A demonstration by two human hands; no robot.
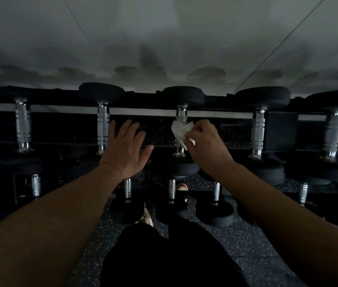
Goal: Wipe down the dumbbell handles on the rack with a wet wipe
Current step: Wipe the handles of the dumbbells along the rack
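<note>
A black rack (143, 111) holds a row of black dumbbells with chrome handles. My right hand (204, 141) is shut on a white wet wipe (179, 130), which lies against the middle dumbbell's chrome handle (181, 114). The wipe hides most of that handle's middle. My left hand (125, 149) hovers flat with fingers spread, holding nothing, between the middle handle and the handle to its left (103, 127). More chrome handles stand at the far left (23, 125) and at the right (257, 131).
A lower tier holds several smaller dumbbells (215, 204) just below my wrists. A speckled dark rubber floor (247, 241) lies beneath, with my shoes (147, 217) and dark trousers at the bottom. A pale wall (164, 38) rises behind the rack.
</note>
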